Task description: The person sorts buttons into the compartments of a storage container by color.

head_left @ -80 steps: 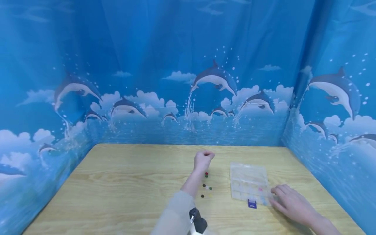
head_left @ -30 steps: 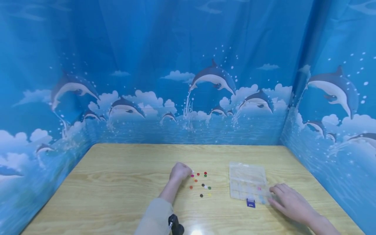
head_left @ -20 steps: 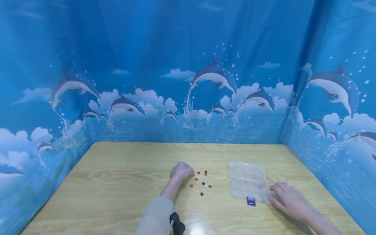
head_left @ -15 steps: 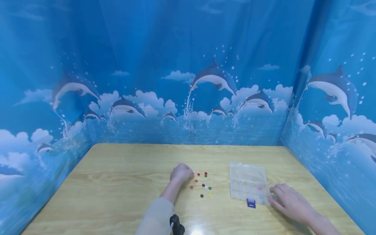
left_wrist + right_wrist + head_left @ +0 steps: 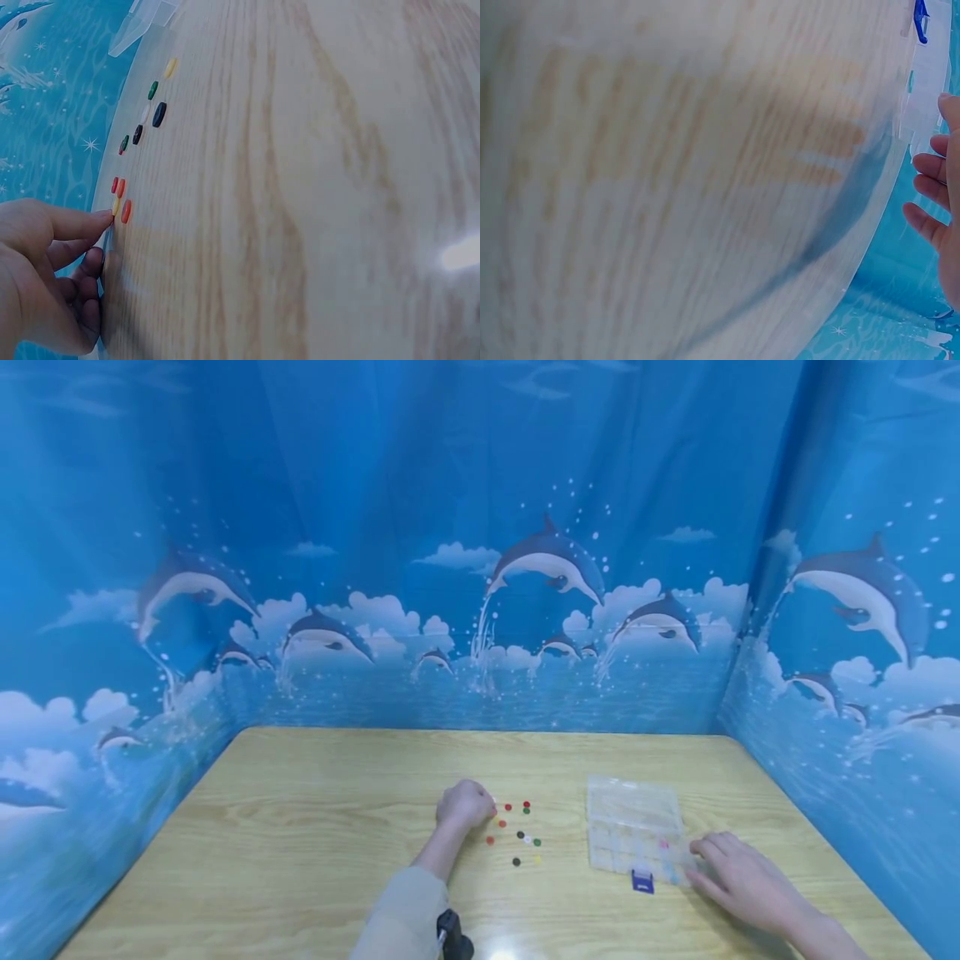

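My left hand (image 5: 465, 803) is at the table, left of the scattered buttons, its thumb and index fingertips together. In the left wrist view that hand (image 5: 56, 262) appears to pinch a small pinkish button, mostly hidden by the fingertips. Beside the fingertips lie a yellow button (image 5: 116, 205) and an orange button (image 5: 126, 211). My right hand (image 5: 738, 877) rests with relaxed fingers at the right edge of a clear compartment box (image 5: 633, 806), whose lid lies back. A pink piece (image 5: 663, 844) shows inside the box. The right wrist view shows loosely bent fingers (image 5: 928, 169).
A dark button (image 5: 516, 862), a green button (image 5: 537, 842) and a red button (image 5: 527, 804) lie among others between left hand and box. A purple latch (image 5: 642, 882) juts from the box's front. A dolphin-print curtain (image 5: 360, 677) borders the wooden table (image 5: 300, 843).
My left hand has come back from the far middle of the table to the left side of the buttons, uncovering several of them. It then stays there. The right hand keeps its place.
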`<act>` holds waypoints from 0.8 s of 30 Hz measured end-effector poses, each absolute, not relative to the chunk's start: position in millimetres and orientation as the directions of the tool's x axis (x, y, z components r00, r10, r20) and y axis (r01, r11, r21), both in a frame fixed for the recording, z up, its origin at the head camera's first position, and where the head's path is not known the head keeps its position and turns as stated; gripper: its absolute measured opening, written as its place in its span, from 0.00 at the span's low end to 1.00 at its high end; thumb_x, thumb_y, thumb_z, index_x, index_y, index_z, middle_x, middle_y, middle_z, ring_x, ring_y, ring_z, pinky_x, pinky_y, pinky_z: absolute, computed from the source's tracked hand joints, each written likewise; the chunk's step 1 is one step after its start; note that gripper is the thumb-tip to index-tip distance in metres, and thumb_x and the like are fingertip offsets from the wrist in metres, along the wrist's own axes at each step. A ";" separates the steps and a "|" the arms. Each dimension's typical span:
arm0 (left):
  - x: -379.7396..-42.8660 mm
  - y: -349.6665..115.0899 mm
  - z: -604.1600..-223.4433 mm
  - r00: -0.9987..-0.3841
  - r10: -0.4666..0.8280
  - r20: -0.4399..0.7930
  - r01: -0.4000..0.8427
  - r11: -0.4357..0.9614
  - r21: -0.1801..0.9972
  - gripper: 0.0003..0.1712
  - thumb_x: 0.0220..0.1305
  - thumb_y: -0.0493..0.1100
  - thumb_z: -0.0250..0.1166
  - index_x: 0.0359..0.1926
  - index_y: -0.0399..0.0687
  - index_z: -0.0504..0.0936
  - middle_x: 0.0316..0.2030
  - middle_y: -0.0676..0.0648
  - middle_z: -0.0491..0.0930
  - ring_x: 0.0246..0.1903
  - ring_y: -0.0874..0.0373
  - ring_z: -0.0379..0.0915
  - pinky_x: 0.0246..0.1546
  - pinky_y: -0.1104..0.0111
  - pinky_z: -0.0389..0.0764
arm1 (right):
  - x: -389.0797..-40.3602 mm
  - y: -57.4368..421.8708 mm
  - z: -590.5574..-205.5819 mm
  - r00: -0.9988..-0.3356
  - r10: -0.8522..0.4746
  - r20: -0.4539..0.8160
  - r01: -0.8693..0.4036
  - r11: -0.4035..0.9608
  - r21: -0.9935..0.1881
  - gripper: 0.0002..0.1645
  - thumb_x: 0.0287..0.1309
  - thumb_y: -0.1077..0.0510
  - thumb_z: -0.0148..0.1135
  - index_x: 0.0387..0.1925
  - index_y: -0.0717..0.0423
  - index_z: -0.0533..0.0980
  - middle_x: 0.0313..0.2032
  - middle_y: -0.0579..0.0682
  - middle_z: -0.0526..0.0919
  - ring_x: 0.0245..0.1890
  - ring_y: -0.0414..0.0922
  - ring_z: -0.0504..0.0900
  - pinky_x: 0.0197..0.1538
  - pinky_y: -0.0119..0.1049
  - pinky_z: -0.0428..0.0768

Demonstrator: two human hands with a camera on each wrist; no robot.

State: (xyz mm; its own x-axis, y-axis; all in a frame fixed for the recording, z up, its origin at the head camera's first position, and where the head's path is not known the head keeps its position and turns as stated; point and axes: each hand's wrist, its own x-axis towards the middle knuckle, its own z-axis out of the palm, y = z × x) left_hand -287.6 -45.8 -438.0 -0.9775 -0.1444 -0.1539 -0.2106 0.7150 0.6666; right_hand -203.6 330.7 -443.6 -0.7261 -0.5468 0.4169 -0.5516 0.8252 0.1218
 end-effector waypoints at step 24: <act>-298.7 -59.4 -436.0 -0.979 -0.092 -0.184 -0.205 0.522 0.828 0.04 0.47 0.33 0.65 0.24 0.38 0.77 0.23 0.44 0.73 0.19 0.57 0.64 0.19 0.69 0.68 | -204.1 329.9 -442.2 -0.710 -0.558 0.430 -0.564 0.816 0.127 0.19 0.44 0.51 0.70 0.36 0.57 0.77 0.35 0.47 0.77 0.37 0.46 0.76 0.40 0.45 0.77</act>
State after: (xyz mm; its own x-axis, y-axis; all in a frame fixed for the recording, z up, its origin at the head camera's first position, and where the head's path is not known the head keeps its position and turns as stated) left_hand -298.7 -59.4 -436.0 -0.9786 -0.0915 -0.1842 -0.2046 0.5223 0.8278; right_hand -204.1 329.9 -442.2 -0.7099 -0.5579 0.4299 -0.5642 0.8158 0.1271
